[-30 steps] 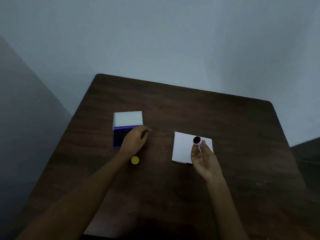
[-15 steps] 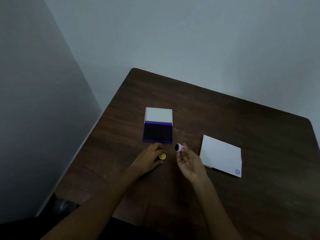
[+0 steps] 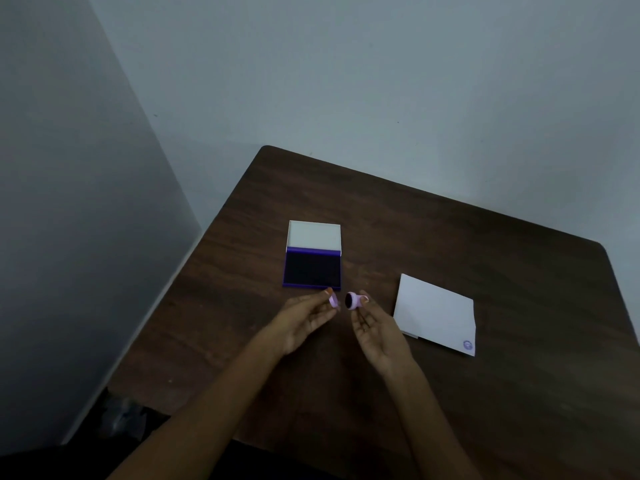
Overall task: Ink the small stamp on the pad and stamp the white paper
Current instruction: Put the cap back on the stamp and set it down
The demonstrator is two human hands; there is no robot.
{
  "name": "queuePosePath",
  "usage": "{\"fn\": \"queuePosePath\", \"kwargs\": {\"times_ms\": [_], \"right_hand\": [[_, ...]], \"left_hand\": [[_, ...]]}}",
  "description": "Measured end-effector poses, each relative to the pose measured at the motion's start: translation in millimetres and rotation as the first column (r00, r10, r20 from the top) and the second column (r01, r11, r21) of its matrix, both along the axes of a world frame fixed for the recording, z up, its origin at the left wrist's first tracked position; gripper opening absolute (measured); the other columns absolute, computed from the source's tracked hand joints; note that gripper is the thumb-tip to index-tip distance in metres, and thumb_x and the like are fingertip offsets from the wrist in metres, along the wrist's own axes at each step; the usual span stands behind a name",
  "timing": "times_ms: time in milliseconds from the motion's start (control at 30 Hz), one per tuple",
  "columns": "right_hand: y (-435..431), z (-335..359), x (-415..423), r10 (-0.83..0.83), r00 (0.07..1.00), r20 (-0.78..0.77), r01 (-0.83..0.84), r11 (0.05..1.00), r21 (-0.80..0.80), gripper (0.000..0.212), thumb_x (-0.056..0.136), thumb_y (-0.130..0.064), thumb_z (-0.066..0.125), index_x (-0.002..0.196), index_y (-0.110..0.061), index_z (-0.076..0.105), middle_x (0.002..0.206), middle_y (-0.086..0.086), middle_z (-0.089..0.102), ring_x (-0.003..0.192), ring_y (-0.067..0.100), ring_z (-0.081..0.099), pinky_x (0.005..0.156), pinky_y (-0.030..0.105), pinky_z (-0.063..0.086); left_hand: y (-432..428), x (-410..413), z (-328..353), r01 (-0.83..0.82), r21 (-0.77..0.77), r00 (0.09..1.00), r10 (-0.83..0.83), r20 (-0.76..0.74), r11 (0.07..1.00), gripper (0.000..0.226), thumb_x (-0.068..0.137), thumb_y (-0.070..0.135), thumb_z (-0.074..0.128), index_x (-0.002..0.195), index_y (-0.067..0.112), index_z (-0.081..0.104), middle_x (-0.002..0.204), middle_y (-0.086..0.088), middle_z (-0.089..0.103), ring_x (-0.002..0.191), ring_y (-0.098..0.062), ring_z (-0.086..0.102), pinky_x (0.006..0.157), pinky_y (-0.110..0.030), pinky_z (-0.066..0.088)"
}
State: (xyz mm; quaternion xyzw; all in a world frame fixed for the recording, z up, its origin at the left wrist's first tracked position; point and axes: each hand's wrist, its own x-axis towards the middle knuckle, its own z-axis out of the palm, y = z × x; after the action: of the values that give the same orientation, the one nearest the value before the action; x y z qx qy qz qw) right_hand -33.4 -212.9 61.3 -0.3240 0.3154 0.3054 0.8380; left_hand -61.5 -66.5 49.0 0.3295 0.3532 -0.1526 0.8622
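Observation:
My right hand (image 3: pixel 374 327) pinches the small pink stamp (image 3: pixel 352 301) at the fingertips, its dark inked face turned left. My left hand (image 3: pixel 304 318) holds a small pink cap (image 3: pixel 334 301) close beside it, a narrow gap between the two. Just beyond the hands lies the open ink pad (image 3: pixel 312 270), with a purple frame, dark pad surface and white lid folded back. The white paper (image 3: pixel 436 311) lies to the right of my right hand and bears a round purple print (image 3: pixel 467 345) near its front right corner.
Everything lies on a dark wooden table (image 3: pixel 450 237) set against grey walls. The table's left edge runs diagonally close to the ink pad. A dark object (image 3: pixel 121 417) sits on the floor at the lower left.
My left hand has lifted the cap from the table and brought it up beside the stamp. The right hand stays near the pad. The camera view has shifted slightly.

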Motion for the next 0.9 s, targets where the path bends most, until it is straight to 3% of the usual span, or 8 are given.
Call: {"fn": "queuePosePath", "kwargs": {"times_ms": [133, 200, 267, 333, 467, 633, 767, 900], "right_hand": [[4, -3, -1, 0.065, 0.993, 0.1, -0.054, 0.992, -0.11, 0.025, 0.086, -0.002, 0.053, 0.111, -0.002, 0.055, 0.099, 0.015, 0.064, 0.074, 0.012, 0.07, 0.069, 0.024, 0.057], [5, -5, -1, 0.051, 0.993, 0.109, -0.039, 0.994, -0.107, 0.021, 0.086, -0.001, 0.053, 0.107, -0.001, 0.057, 0.104, 0.018, 0.063, 0.076, 0.015, 0.069, 0.073, 0.027, 0.057], [3, -9, -1, 0.121, 0.975, 0.187, -0.076, 0.97, -0.23, 0.017, 0.087, -0.002, 0.052, 0.103, -0.004, 0.058, 0.107, 0.009, 0.061, 0.078, 0.011, 0.066, 0.073, 0.019, 0.055], [2, -12, -2, 0.204, 0.949, 0.24, -0.097, 0.915, -0.392, 0.022, 0.085, -0.006, 0.059, 0.107, -0.006, 0.059, 0.102, 0.003, 0.064, 0.076, 0.005, 0.068, 0.064, 0.012, 0.054], [0, -14, -6, 0.315, 0.912, 0.262, -0.128, 0.826, -0.549, 0.034, 0.071, -0.019, 0.074, 0.103, -0.014, 0.066, 0.1, 0.005, 0.071, 0.09, 0.014, 0.067, 0.079, 0.027, 0.054], [2, -10, -10, 0.331, 0.89, 0.313, -0.058, 0.764, -0.642, 0.018, 0.072, -0.024, 0.073, 0.09, -0.024, 0.068, 0.092, 0.001, 0.072, 0.088, 0.017, 0.066, 0.082, 0.033, 0.054], [2, -4, -9, 0.353, 0.874, 0.333, -0.029, 0.723, -0.69, 0.014, 0.071, -0.024, 0.074, 0.081, -0.029, 0.067, 0.095, 0.0, 0.071, 0.093, 0.017, 0.062, 0.084, 0.037, 0.052], [2, -2, -7, 0.357, 0.871, 0.336, -0.025, 0.716, -0.698, 0.012, 0.076, -0.022, 0.07, 0.083, -0.028, 0.063, 0.096, 0.003, 0.069, 0.089, 0.014, 0.061, 0.079, 0.03, 0.052]], "left_hand": [[-6, -2, 6, 0.039, -0.039, 0.999, -0.038, 0.031, 0.998, 0.012, 0.081, 0.006, 0.06, 0.086, 0.003, 0.071, 0.084, -0.015, 0.074, 0.081, -0.019, 0.071, 0.068, -0.025, 0.059], [-7, -2, 5, 0.057, -0.028, 0.997, -0.056, 0.054, 0.998, 0.014, 0.079, 0.007, 0.061, 0.074, 0.006, 0.075, 0.08, -0.013, 0.075, 0.077, -0.018, 0.071, 0.066, -0.023, 0.058], [-8, -3, 6, 0.064, -0.037, 0.997, -0.062, 0.053, 0.997, 0.011, 0.073, 0.008, 0.064, 0.072, 0.007, 0.075, 0.081, -0.014, 0.075, 0.078, -0.019, 0.071, 0.065, -0.024, 0.059], [-8, -3, 6, 0.059, -0.039, 0.997, -0.057, 0.052, 0.997, 0.011, 0.072, 0.008, 0.065, 0.072, 0.006, 0.075, 0.082, -0.015, 0.075, 0.08, -0.02, 0.071, 0.066, -0.025, 0.059], [-12, -4, 8, 0.05, -0.038, 0.998, -0.049, 0.039, 0.998, 0.017, 0.076, 0.004, 0.063, 0.091, 0.002, 0.07, 0.096, -0.018, 0.072, 0.088, -0.022, 0.07, 0.071, -0.027, 0.059], [-16, -3, 17, 0.092, -0.002, 0.994, -0.092, 0.058, 0.996, 0.034, 0.073, 0.003, 0.068, 0.107, 0.0, 0.064, 0.107, -0.018, 0.069, 0.098, -0.023, 0.066, 0.08, -0.028, 0.056], [-20, -2, 20, 0.089, 0.133, 0.992, -0.099, 0.071, 0.987, 0.032, 0.071, 0.003, 0.07, 0.103, 0.002, 0.065, 0.105, -0.015, 0.069, 0.093, -0.019, 0.068, 0.071, -0.023, 0.058], [-23, -3, 18, 0.076, 0.308, 0.989, -0.112, 0.1, 0.948, 0.026, 0.073, 0.007, 0.071, 0.098, 0.004, 0.067, 0.095, -0.007, 0.071, 0.077, -0.009, 0.07, 0.056, -0.013, 0.052]]}}
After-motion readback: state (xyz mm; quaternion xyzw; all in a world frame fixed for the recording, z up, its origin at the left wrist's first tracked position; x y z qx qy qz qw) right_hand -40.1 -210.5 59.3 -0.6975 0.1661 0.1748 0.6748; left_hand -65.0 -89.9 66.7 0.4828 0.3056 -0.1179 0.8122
